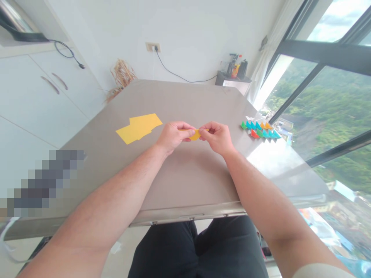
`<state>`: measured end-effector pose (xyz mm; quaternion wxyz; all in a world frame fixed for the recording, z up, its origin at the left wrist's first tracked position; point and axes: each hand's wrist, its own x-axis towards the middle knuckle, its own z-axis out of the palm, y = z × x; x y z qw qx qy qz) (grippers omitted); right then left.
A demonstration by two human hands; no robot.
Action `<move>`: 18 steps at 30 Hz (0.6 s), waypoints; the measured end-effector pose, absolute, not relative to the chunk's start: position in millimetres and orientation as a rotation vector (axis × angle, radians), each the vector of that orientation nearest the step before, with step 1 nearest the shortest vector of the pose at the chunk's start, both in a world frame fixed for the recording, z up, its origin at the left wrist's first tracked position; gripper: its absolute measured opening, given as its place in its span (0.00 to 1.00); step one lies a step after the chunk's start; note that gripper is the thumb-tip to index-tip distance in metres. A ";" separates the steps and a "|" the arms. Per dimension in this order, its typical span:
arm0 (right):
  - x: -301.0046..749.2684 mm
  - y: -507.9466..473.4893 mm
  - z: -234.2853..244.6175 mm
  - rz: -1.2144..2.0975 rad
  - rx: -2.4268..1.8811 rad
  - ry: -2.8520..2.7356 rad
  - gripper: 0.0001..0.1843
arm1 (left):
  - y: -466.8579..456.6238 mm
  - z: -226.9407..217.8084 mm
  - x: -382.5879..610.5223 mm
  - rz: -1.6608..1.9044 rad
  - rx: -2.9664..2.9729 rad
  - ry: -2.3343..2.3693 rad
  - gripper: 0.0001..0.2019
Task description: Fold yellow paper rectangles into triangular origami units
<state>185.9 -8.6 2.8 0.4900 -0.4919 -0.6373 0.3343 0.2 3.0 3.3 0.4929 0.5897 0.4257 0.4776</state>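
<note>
Taking the clock face as centred on the held work, with twelve o'clock straight across from the person, a small folded piece of yellow paper sits at the centre, over the near half of the grey-brown bench. The left hand comes in at nine o'clock and pinches one end of it between thumb and fingers; the right hand, at three o'clock, pinches the other end the same way. The fingers cover much of the piece, so its full shape cannot be told. Farther out at nine o'clock, loose yellow sheets lie overlapping and askew, apart from the left hand. Well out at three o'clock stand small folded paper figures in two rows, coloured green, blue, orange and red. Beyond the bench, bottles stand on a small dark cabinet at one o'clock, a wall socket shows at eleven, and dried stalks at ten. A pixelated object lies between eight and nine o'clock.
</note>
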 end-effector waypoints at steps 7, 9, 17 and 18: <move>186.7 -12.7 -0.1 0.721 -1.262 -1.653 0.08 | 1.9 5.5 -1.9 1.043 1.765 1.110 0.07; 186.5 -13.3 -0.9 0.696 -1.268 -1.659 0.08 | 0.8 4.6 0.4 1.045 1.832 1.120 0.06; 188.5 -11.7 -1.8 0.753 -1.270 -1.629 0.08 | -0.7 3.8 4.2 1.110 1.997 1.164 0.05; 189.0 -11.1 -2.4 0.770 -1.265 -1.621 0.08 | -0.6 3.9 4.0 1.109 2.002 1.173 0.06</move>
